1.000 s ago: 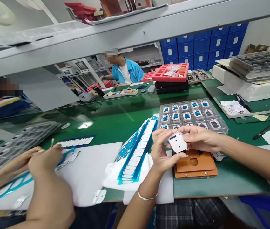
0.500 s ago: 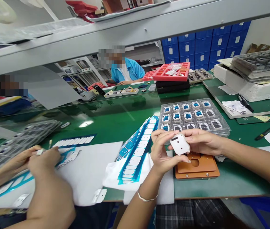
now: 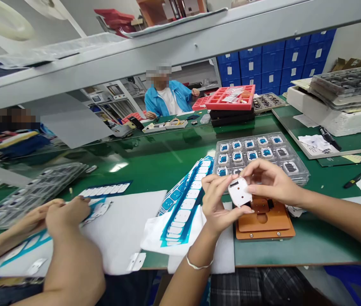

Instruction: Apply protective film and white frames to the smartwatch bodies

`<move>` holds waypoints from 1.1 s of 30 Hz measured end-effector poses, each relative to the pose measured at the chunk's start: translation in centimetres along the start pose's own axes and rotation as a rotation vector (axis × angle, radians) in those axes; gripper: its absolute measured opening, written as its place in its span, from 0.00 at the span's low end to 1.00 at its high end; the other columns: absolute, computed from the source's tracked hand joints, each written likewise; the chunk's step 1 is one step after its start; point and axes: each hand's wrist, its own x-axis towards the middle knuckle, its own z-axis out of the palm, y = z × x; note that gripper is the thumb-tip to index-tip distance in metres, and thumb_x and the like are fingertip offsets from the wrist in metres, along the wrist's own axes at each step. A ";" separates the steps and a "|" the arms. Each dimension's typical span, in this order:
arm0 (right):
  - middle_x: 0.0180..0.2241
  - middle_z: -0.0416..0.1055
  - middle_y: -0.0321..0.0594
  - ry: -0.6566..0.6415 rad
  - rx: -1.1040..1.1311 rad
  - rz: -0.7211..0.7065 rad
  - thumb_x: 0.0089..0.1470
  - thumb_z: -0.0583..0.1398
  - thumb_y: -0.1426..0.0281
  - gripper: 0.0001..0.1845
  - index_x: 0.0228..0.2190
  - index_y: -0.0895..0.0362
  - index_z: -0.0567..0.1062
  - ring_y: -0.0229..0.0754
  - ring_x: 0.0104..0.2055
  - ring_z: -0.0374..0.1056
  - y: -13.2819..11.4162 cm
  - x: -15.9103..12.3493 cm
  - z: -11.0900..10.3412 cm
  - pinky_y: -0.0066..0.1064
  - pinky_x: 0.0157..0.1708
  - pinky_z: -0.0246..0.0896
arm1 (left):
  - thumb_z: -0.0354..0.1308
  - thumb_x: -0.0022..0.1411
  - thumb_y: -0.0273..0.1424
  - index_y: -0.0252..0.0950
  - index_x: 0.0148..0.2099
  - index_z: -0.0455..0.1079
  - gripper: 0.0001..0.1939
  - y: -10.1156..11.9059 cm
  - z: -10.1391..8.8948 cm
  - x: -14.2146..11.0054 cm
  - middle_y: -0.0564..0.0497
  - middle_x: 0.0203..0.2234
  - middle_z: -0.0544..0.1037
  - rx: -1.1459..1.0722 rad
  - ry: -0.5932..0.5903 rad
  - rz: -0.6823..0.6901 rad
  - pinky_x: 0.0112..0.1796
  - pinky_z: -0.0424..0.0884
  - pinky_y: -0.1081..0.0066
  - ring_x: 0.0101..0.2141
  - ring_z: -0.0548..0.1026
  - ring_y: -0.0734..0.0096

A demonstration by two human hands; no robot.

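In the head view, my left hand (image 3: 215, 202) grips a small white plastic housing (image 3: 239, 193) by its left and lower edges. The part is squarish with rounded corners, a dark slot near the top and small holes in its face. My right hand (image 3: 268, 182) pinches its right edge, thumb in front; the fingertips behind it are hidden. Just below and behind the hands sits an orange fixture (image 3: 263, 223) with a round recess. Behind them is a clear tray (image 3: 300, 170) of similar white parts, several with blue film.
Blue backing strips with white adhesive pieces (image 3: 185, 204) lie on white cloth to the left. A co-worker's hands (image 3: 67, 212) work at far left by more strips. A pen (image 3: 358, 177) and white foam box (image 3: 330, 112) are on the right; a metal beam (image 3: 180, 44) crosses above.
My right hand has risen slightly, its fingers now higher over the housing's right edge. The housing stays in my left hand. Across the bench, a person in blue has raised a hand.
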 end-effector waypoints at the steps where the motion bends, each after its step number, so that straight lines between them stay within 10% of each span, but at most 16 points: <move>1: 0.37 0.72 0.37 0.033 -0.195 -0.171 0.54 0.67 0.72 0.08 0.36 0.54 0.74 0.37 0.38 0.69 -0.3 0.0 0.0 0.32 0.38 0.67 | 0.63 0.57 0.51 0.43 0.65 0.64 0.37 0.0 0.0 0.1 0.45 0.43 0.80 0.028 0.000 0.014 0.43 0.67 0.62 0.41 0.69 0.62; 7: 0.44 0.69 0.45 0.032 -0.835 -0.600 0.61 0.61 0.74 0.04 0.36 0.55 0.77 0.42 0.42 0.69 -2.1 -0.3 0.3 0.36 0.37 0.71 | 0.61 0.56 0.54 0.42 0.66 0.61 0.40 0.3 -0.1 0.4 0.46 0.40 0.81 0.124 -0.023 0.080 0.41 0.68 0.63 0.39 0.69 0.63; 22: 0.45 0.69 0.44 -0.072 -0.770 -0.381 0.58 0.63 0.74 0.04 0.35 0.54 0.79 0.44 0.44 0.68 -3.5 -0.4 -0.2 0.42 0.45 0.71 | 0.63 0.52 0.55 0.41 0.61 0.68 0.39 0.2 0.0 0.1 0.45 0.39 0.83 0.040 -0.046 0.032 0.38 0.69 0.63 0.38 0.72 0.62; 33: 0.42 0.69 0.41 0.098 -0.442 -0.090 0.57 0.64 0.69 0.04 0.30 0.55 0.76 0.42 0.43 0.67 -5.1 -0.1 -0.7 0.30 0.34 0.67 | 0.61 0.49 0.62 0.37 0.47 0.80 0.37 0.6 0.3 0.3 0.44 0.36 0.83 -0.703 0.161 -0.745 0.41 0.79 0.65 0.35 0.81 0.62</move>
